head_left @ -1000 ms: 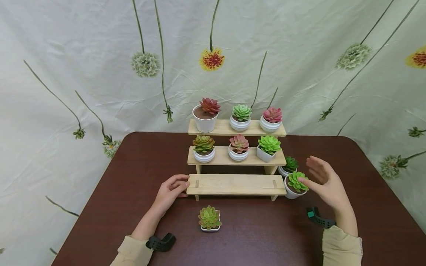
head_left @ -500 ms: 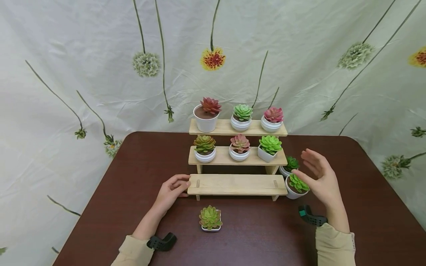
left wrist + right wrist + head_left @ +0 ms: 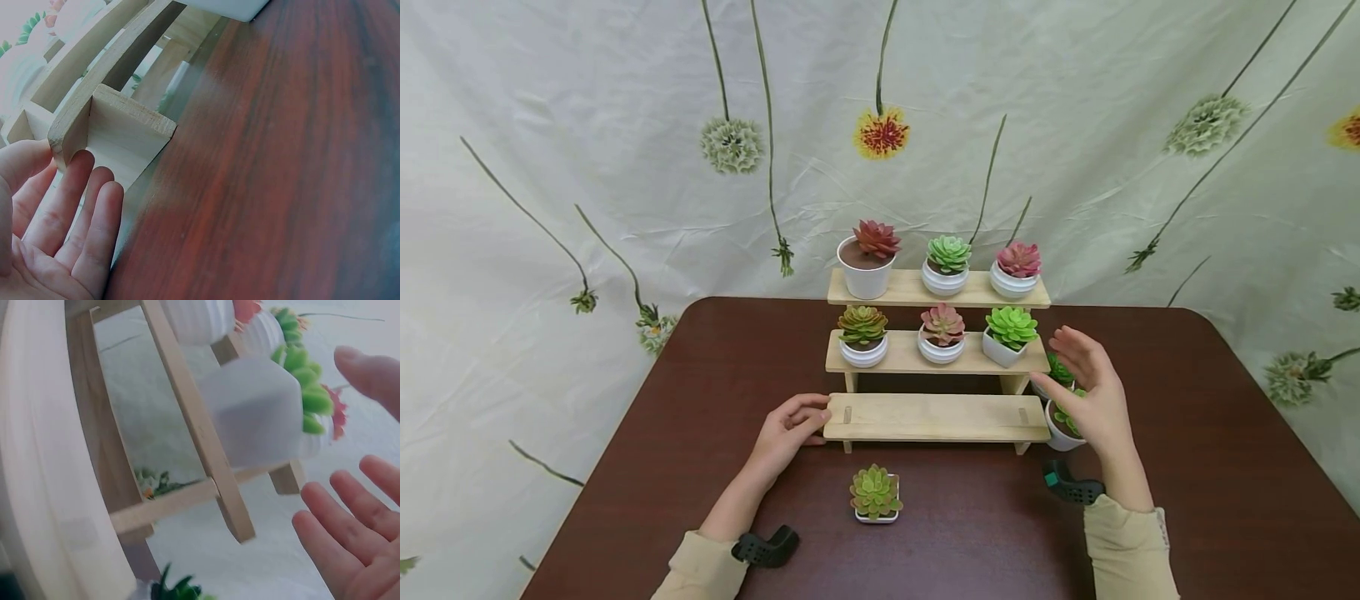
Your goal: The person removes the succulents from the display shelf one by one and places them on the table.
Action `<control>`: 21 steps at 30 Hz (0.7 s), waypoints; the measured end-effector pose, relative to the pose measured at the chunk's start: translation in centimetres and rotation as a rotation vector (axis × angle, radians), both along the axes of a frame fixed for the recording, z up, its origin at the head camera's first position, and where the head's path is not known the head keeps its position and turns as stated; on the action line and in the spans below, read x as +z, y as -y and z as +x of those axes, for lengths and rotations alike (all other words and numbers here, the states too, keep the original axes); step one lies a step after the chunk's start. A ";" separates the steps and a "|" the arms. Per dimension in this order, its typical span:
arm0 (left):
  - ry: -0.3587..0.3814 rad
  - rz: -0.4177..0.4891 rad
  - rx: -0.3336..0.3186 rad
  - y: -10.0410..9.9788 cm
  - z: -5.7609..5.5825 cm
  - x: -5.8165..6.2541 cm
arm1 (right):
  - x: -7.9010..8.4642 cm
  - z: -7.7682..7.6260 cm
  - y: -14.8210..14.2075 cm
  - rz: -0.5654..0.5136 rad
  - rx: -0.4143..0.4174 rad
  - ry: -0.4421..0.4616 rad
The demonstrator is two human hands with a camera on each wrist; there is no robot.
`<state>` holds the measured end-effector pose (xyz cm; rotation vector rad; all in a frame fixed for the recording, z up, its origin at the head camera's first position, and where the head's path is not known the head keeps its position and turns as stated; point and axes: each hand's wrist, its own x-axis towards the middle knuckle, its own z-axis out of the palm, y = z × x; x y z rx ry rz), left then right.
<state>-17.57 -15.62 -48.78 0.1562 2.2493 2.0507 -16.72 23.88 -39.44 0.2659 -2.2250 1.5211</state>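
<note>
A three-tier wooden plant stand [image 3: 936, 417] stands on the table, its lowest shelf bare. My left hand [image 3: 786, 429] pinches that shelf's left end, thumb above and fingertips beneath in the left wrist view. My right hand [image 3: 1090, 396] is held with fingers spread and nothing in them, beside the right end of the middle shelf. Nearest to it on that shelf is a bright green succulent in a white square pot [image 3: 256, 412]. Behind the right hand, partly hidden, are a dark green succulent [image 3: 1060, 369] and a light green one in a white pot [image 3: 1062, 433].
The top shelf bears a dark red succulent [image 3: 867, 271], a pale green one and a pink one. On the middle shelf stand a brownish-green succulent [image 3: 862, 333] and a pink one [image 3: 942, 333]. A small potted succulent [image 3: 876, 493] sits in front. Floral cloth [image 3: 625, 150] hangs behind the table.
My right hand has moved left and slightly up, from beside the two pots on the right toward the middle shelf's end. The left hand has stayed on the lowest shelf.
</note>
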 end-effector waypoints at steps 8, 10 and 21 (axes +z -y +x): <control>0.009 -0.009 0.007 0.0 -0.1 -0.1 | -0.4 -0.9 1.4 -0.089 -0.028 0.020; 0.010 -0.008 0.009 0.0 -0.1 0.0 | -0.3 -1.0 1.8 -0.121 -0.036 0.030; 0.011 -0.001 0.010 0.0 0.0 0.0 | -0.7 -1.2 3.4 -0.168 -0.084 0.039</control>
